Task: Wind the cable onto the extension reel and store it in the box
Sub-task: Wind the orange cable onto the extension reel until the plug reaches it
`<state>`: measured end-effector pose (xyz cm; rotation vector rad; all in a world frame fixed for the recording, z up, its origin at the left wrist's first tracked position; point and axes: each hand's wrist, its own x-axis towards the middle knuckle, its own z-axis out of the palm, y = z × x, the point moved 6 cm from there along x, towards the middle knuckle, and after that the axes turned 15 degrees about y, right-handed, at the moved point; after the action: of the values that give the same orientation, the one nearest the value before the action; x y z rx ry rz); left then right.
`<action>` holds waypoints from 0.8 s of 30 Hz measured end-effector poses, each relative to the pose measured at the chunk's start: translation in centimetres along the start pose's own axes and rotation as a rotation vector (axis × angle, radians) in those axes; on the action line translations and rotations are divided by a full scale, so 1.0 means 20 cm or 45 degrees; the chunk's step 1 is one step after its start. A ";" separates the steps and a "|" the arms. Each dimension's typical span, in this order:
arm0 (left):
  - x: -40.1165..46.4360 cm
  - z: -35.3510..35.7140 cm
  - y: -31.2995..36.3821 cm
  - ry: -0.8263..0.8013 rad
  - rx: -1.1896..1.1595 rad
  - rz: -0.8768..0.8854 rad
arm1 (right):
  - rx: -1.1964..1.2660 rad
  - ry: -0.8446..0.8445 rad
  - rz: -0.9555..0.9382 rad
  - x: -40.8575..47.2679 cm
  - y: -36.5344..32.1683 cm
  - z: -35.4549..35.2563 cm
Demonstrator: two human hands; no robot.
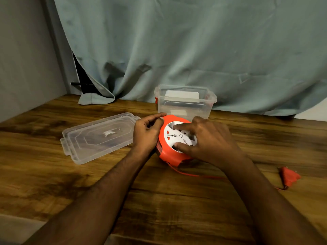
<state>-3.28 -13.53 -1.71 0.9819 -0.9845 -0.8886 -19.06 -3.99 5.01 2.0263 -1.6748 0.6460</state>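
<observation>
A round orange extension reel [167, 152] with a white socket face lies flat on the wooden table [53, 183]. My left hand [146, 133] grips its left rim. My right hand [210, 138] rests on the white face, fingers pressed into its recesses. A thin orange cable [191, 174] leaves the reel's near side and runs right under my right forearm. Its orange plug [289, 177] lies loose on the table at the right. Behind the reel stands the clear plastic box [184, 103], without its lid.
The box's clear lid [99, 137] lies flat to the left of the reel. A grey-green curtain [177, 50] hangs along the table's back edge, and a wall [26, 59] closes off the left side.
</observation>
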 end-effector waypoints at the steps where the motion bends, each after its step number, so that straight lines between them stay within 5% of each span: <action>1: 0.00 0.00 0.00 0.010 0.007 -0.003 | -0.019 0.015 0.000 0.00 -0.01 0.00; 16: -0.01 0.01 0.02 -0.021 0.019 0.078 | 0.024 0.075 0.389 0.01 0.02 0.00; 24: -0.03 0.01 0.05 -0.033 0.007 0.116 | 0.078 0.076 0.306 0.00 -0.04 -0.01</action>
<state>-3.56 -12.64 -0.83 0.9245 -1.0460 -0.8249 -18.27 -3.73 5.12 1.8414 -1.9012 0.8394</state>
